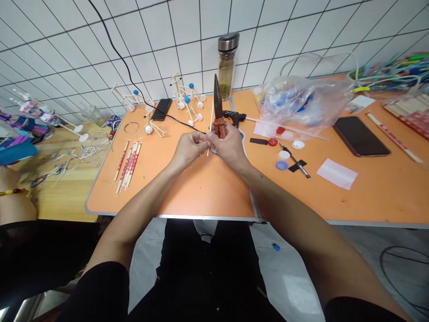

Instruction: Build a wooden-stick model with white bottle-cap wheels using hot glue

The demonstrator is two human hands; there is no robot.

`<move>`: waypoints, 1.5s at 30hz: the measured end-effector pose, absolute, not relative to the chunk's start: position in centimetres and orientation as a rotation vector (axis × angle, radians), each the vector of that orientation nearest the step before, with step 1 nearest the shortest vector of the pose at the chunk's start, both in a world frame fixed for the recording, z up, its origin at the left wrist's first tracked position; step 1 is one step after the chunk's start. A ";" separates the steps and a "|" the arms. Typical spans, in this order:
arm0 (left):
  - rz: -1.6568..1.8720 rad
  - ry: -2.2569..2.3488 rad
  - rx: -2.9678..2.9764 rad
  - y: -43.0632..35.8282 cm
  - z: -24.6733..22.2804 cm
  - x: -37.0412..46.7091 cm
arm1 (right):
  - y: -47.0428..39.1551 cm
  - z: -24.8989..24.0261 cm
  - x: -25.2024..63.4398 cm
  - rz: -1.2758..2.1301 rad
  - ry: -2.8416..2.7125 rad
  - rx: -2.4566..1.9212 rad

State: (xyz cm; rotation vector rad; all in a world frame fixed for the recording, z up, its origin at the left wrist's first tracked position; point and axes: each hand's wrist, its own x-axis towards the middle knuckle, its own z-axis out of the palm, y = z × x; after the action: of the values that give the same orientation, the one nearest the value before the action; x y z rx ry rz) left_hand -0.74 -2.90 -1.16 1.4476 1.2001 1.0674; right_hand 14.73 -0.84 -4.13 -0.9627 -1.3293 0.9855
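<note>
Scissors-like pliers (218,107) with reddish-brown handles point upward from my right hand (228,142), whose fingers wrap round the handles. Beside the blades stands a thin pale stick (211,120), pinched where my two hands meet. My left hand (190,148) is closed, its fingertips touching the stick area; whether it also grips something small is hidden. Behind my right hand lies a black and orange glue gun (234,117). Wrapped chopsticks (132,164) lie left of my hands. Small stick models (187,99) with blue and white caps stand at the back.
A glass bottle (227,67) stands by the wall. Rightward are a plastic bag (301,103), a craft knife (295,160), bottle caps (282,165) and a large phone (361,136). A smaller phone (162,109) lies beneath a black cable (134,85). Another person's arm (15,201) shows at far left.
</note>
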 end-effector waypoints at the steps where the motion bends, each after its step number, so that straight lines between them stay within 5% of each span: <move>1: 1.059 1.191 1.449 -2.8 -1.3 -0.7 | -0.9 -4.1 14.8 0.970 -1.340 -0.981; 19: 1.552 1.455 1.207 10.9 -0.9 -5.5 | -0.2 -4.1 16.2 0.896 -1.285 -1.066; 45: 1.657 1.490 1.155 13.7 -2.6 -4.7 | 0.0 -4.7 15.9 0.890 -1.304 -1.091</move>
State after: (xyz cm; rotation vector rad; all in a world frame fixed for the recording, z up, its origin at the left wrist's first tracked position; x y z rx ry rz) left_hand -4.68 13.67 -2.65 1.1552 1.4899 1.6573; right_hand 15.92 0.04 -4.72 -1.0907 -1.3044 0.8899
